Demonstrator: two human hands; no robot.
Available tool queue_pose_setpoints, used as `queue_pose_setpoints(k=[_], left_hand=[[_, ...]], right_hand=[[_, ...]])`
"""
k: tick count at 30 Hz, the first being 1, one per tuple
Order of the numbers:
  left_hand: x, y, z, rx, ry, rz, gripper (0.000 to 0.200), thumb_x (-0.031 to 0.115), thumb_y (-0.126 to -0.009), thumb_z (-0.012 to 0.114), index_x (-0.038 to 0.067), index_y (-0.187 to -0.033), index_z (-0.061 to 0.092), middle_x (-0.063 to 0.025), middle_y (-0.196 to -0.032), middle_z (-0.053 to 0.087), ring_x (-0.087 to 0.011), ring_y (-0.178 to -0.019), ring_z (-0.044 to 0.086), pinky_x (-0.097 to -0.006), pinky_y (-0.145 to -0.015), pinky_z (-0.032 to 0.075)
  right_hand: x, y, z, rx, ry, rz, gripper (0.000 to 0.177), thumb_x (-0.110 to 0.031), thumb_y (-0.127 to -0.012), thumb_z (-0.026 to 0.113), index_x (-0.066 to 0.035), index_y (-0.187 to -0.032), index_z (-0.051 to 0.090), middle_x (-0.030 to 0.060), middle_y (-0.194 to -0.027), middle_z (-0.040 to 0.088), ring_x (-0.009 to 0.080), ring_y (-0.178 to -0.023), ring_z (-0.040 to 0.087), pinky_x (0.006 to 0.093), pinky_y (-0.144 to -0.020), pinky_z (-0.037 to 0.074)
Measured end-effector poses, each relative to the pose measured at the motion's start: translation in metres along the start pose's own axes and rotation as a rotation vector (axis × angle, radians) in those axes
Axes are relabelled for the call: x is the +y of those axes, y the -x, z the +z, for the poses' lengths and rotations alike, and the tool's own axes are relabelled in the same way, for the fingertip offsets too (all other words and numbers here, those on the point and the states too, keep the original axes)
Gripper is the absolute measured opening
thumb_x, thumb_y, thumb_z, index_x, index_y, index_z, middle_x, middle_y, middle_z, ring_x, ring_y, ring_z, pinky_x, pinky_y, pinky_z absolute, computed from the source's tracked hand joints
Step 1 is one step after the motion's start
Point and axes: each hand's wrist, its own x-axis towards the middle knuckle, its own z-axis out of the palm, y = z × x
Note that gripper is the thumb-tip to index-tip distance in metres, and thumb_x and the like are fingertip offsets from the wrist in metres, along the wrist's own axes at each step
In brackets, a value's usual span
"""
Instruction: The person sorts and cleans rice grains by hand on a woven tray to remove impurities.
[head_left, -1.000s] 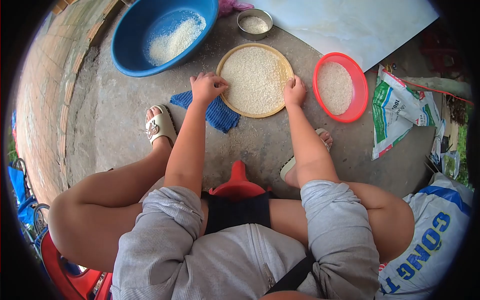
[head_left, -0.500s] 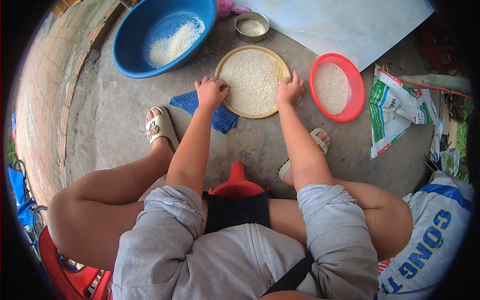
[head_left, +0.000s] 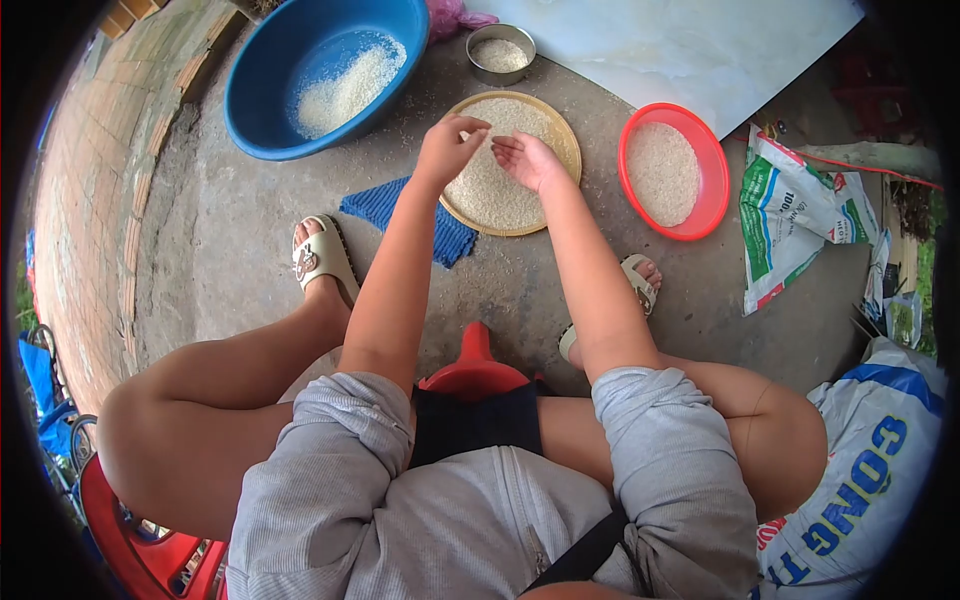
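A round tan tray (head_left: 573, 150) of white rice grains (head_left: 490, 200) lies on the concrete floor in front of me. Above its left part is my left hand (head_left: 452, 148), thumb and forefinger held near each other; whether a grain sits between them is too small to tell. My right hand (head_left: 530, 162) hovers over the tray's middle, palm turned up and inward, fingers spread and nothing visible in it. The two hands are close but apart. Under my left forearm and the tray's lower left edge lies a blue knitted cloth (head_left: 452, 238).
A blue basin (head_left: 250, 110) with rice stands at the upper left, a metal bowl (head_left: 485, 72) behind the tray. To the right are a red basin (head_left: 714, 200) of rice, printed bags (head_left: 790, 215) and a large sack (head_left: 850, 480). A pale board (head_left: 680, 60) lies at the back.
Both hands have left the tray's side rims and moved inward over the rice. My right hand has turned its palm up and opened. The tray stays about where it was.
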Motion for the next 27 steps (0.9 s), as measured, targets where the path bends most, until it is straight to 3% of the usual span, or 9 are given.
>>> queue_pose_setpoints(k=[2,4,7,10,13,15,20,25,27], left_hand=[[-0.011,0.001,-0.003,0.072,0.100,-0.102,0.020,0.024,-0.080,0.063,0.011,-0.092,0.072,-0.0089,-0.089,0.065,-0.0280,-0.071,0.062,-0.0341,-0.066,0.048],[-0.039,0.006,-0.005,0.117,-0.044,-0.212,0.020,0.022,-0.081,0.062,0.010,-0.093,0.072,-0.0108,-0.089,0.065,-0.0304,-0.073,0.063,-0.0386,-0.071,0.049],[-0.065,0.017,-0.001,0.163,-0.028,-0.383,0.020,0.020,-0.081,0.062,0.009,-0.095,0.070,-0.0125,-0.091,0.065,-0.0323,-0.080,0.063,-0.0397,-0.075,0.050],[-0.080,0.029,0.012,0.266,-0.131,-0.263,0.020,0.018,-0.079,0.062,0.009,-0.096,0.068,-0.0143,-0.095,0.063,-0.0329,-0.087,0.062,-0.0397,-0.078,0.049],[-0.073,0.035,0.023,0.333,-0.147,-0.351,0.020,0.017,-0.078,0.062,0.009,-0.096,0.066,-0.0150,-0.098,0.060,-0.0329,-0.090,0.060,-0.0400,-0.080,0.049],[-0.069,0.034,0.025,0.352,-0.148,-0.370,0.018,0.016,-0.078,0.062,0.009,-0.094,0.066,-0.0147,-0.098,0.060,-0.0331,-0.089,0.060,-0.0403,-0.080,0.049],[-0.071,0.024,0.022,0.355,-0.104,-0.415,0.015,0.015,-0.077,0.061,0.008,-0.090,0.065,-0.0157,-0.096,0.060,-0.0344,-0.086,0.060,-0.0415,-0.078,0.049],[-0.053,0.008,0.023,0.445,-0.281,-0.167,0.012,0.013,-0.078,0.061,0.006,-0.087,0.066,-0.0146,-0.089,0.061,-0.0338,-0.084,0.060,-0.0413,-0.075,0.049],[-0.046,0.000,0.029,0.371,-0.200,-0.160,0.011,0.012,-0.078,0.061,0.006,-0.086,0.066,-0.0135,-0.087,0.062,-0.0330,-0.083,0.060,-0.0410,-0.075,0.049]], right_hand=[[-0.004,-0.021,-0.039,0.057,0.025,-0.036,0.037,-0.027,-0.097,0.042,0.005,-0.100,0.059,0.0112,-0.084,0.061,0.0175,-0.073,0.057,0.0303,-0.067,0.050],[-0.006,-0.032,-0.082,0.111,0.050,-0.071,0.034,-0.025,-0.096,0.042,0.004,-0.096,0.059,0.0098,-0.078,0.061,0.0168,-0.065,0.056,0.0292,-0.060,0.049],[-0.011,-0.027,-0.104,0.283,-0.182,-0.163,0.029,-0.021,-0.094,0.044,0.003,-0.089,0.058,0.0067,-0.068,0.057,0.0155,-0.054,0.051,0.0272,-0.050,0.043],[-0.015,-0.016,-0.097,0.388,-0.296,-0.183,0.023,-0.015,-0.090,0.046,0.004,-0.092,0.058,0.0090,-0.074,0.058,0.0166,-0.062,0.055,0.0271,-0.057,0.047],[-0.016,-0.020,-0.079,0.388,-0.215,-0.233,0.019,-0.006,-0.088,0.047,0.008,-0.097,0.057,0.0134,-0.087,0.060,0.0197,-0.075,0.059,0.0287,-0.068,0.052],[-0.020,-0.024,-0.067,0.305,-0.045,-0.318,0.024,0.008,-0.085,0.045,0.011,-0.108,0.054,0.0155,-0.097,0.058,0.0234,-0.092,0.059,0.0306,-0.088,0.051],[-0.043,-0.040,-0.035,0.238,0.153,-0.364,0.024,0.011,-0.085,0.040,0.014,-0.103,0.055,0.0206,-0.101,0.059,0.0268,-0.094,0.061,0.0342,-0.088,0.053],[-0.078,-0.048,0.003,0.235,0.302,-0.411,0.028,0.016,-0.082,0.041,0.015,-0.108,0.053,0.0229,-0.106,0.059,0.0288,-0.098,0.062,0.0318,-0.089,0.053],[-0.089,-0.047,0.020,0.230,0.407,-0.434,0.027,0.015,-0.083,0.042,0.016,-0.108,0.053,0.0241,-0.105,0.060,0.0294,-0.098,0.063,0.0314,-0.088,0.054]])
